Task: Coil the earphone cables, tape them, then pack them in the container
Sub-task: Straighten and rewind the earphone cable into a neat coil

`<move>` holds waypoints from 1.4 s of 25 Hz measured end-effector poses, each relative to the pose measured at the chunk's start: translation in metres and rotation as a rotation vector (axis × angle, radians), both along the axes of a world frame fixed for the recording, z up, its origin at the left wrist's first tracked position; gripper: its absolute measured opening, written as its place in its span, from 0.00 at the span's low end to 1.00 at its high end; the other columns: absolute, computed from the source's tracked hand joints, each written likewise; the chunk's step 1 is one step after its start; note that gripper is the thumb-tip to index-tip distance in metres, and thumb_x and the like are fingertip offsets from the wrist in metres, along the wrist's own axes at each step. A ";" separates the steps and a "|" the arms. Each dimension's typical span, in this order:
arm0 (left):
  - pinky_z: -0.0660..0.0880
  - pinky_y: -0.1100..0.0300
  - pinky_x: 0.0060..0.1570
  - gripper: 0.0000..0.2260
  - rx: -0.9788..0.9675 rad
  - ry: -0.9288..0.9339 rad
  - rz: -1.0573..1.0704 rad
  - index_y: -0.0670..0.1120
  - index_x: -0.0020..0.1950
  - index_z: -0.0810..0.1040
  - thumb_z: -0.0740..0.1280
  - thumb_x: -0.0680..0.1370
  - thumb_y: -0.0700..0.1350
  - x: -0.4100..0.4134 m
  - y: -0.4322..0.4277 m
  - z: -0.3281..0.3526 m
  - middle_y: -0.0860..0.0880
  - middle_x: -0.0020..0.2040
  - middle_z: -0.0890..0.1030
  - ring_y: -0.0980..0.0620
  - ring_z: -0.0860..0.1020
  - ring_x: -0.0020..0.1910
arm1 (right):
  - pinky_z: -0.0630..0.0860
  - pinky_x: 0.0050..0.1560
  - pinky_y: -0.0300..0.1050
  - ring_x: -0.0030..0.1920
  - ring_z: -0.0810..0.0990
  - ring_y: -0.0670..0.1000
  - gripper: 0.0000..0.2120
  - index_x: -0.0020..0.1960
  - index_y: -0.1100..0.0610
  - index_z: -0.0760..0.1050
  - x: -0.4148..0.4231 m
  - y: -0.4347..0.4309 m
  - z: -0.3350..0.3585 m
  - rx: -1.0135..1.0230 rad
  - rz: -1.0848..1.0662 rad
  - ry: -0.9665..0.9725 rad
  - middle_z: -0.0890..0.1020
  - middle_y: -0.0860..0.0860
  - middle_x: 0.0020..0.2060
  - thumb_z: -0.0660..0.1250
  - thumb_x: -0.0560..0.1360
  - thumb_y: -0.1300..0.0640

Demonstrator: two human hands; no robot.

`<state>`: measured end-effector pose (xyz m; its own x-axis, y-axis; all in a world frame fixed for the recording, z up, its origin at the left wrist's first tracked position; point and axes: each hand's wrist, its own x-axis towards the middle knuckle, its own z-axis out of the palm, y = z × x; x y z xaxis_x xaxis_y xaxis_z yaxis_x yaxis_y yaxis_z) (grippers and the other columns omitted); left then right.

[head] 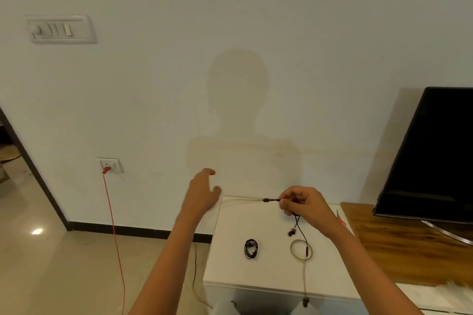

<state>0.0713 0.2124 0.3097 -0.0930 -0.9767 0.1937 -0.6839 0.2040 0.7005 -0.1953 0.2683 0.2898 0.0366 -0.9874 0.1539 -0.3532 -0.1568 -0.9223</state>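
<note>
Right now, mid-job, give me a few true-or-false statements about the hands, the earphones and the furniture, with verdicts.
1. The right hand pinches a black earphone cable. True.
2. The left hand holds the coiled earphone. False: the left hand is open and holds nothing. The coil lies on the white table.
3. A red cable is plugged into the wall socket. True.
4. The TV stands on the white table. False: it stands on the wooden surface to the right.
</note>
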 end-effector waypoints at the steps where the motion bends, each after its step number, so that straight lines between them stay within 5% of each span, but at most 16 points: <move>1: 0.68 0.60 0.62 0.18 0.001 0.017 -0.157 0.47 0.68 0.70 0.65 0.79 0.45 -0.013 0.005 0.002 0.48 0.66 0.75 0.51 0.74 0.64 | 0.80 0.45 0.45 0.35 0.82 0.51 0.01 0.42 0.56 0.82 0.006 -0.001 0.002 -0.016 0.012 0.001 0.84 0.54 0.35 0.72 0.72 0.60; 5: 0.78 0.57 0.53 0.16 0.296 0.212 -0.541 0.46 0.62 0.75 0.65 0.79 0.53 -0.066 0.029 0.002 0.49 0.53 0.83 0.56 0.81 0.49 | 0.80 0.43 0.41 0.38 0.83 0.52 0.02 0.45 0.59 0.81 0.022 -0.003 0.013 -0.077 0.053 -0.013 0.85 0.56 0.36 0.72 0.72 0.63; 8: 0.75 0.59 0.43 0.12 0.237 0.114 -0.485 0.45 0.52 0.80 0.66 0.78 0.53 -0.072 0.026 -0.006 0.52 0.42 0.82 0.56 0.78 0.41 | 0.81 0.45 0.43 0.40 0.84 0.54 0.04 0.45 0.57 0.80 0.019 -0.002 0.015 -0.052 0.043 0.000 0.85 0.55 0.35 0.72 0.71 0.63; 13: 0.72 0.65 0.38 0.07 0.066 0.080 -0.377 0.46 0.45 0.82 0.68 0.77 0.48 -0.054 0.019 0.008 0.51 0.39 0.81 0.58 0.75 0.35 | 0.81 0.50 0.48 0.43 0.85 0.55 0.07 0.43 0.56 0.81 0.001 0.003 0.006 0.010 0.018 -0.027 0.86 0.55 0.38 0.76 0.67 0.61; 18: 0.66 0.72 0.31 0.09 -0.005 0.183 -0.227 0.47 0.41 0.82 0.66 0.78 0.48 -0.038 0.015 0.009 0.54 0.30 0.76 0.60 0.69 0.28 | 0.79 0.41 0.40 0.42 0.84 0.54 0.06 0.44 0.60 0.81 -0.007 0.008 0.005 -0.032 -0.097 -0.151 0.85 0.58 0.40 0.75 0.68 0.65; 21: 0.64 0.71 0.29 0.10 -0.008 0.226 -0.184 0.49 0.37 0.81 0.66 0.77 0.48 -0.039 0.017 0.006 0.55 0.26 0.71 0.60 0.66 0.24 | 0.80 0.46 0.51 0.44 0.84 0.56 0.05 0.45 0.57 0.81 -0.007 0.006 0.004 -0.064 -0.090 -0.111 0.85 0.55 0.40 0.73 0.70 0.64; 26: 0.63 0.70 0.30 0.08 0.065 0.293 -0.210 0.53 0.38 0.84 0.72 0.73 0.55 -0.041 0.019 0.001 0.55 0.26 0.70 0.58 0.64 0.25 | 0.74 0.42 0.49 0.39 0.77 0.51 0.05 0.47 0.58 0.75 0.001 0.006 0.002 -0.062 -0.044 -0.136 0.78 0.54 0.37 0.62 0.78 0.65; 31: 0.67 0.69 0.36 0.06 0.044 0.311 -0.191 0.49 0.42 0.82 0.69 0.76 0.49 -0.046 0.019 0.000 0.55 0.34 0.76 0.58 0.70 0.32 | 0.74 0.38 0.38 0.31 0.71 0.48 0.07 0.48 0.61 0.68 0.015 0.011 0.015 0.026 0.077 -0.399 0.76 0.52 0.40 0.57 0.79 0.71; 35: 0.66 0.71 0.30 0.07 -0.015 0.344 -0.128 0.47 0.42 0.78 0.63 0.79 0.42 -0.052 0.020 0.002 0.51 0.35 0.80 0.58 0.69 0.29 | 0.74 0.40 0.41 0.31 0.73 0.49 0.07 0.47 0.62 0.71 0.021 0.014 0.023 0.067 0.135 -0.225 0.76 0.54 0.36 0.57 0.77 0.71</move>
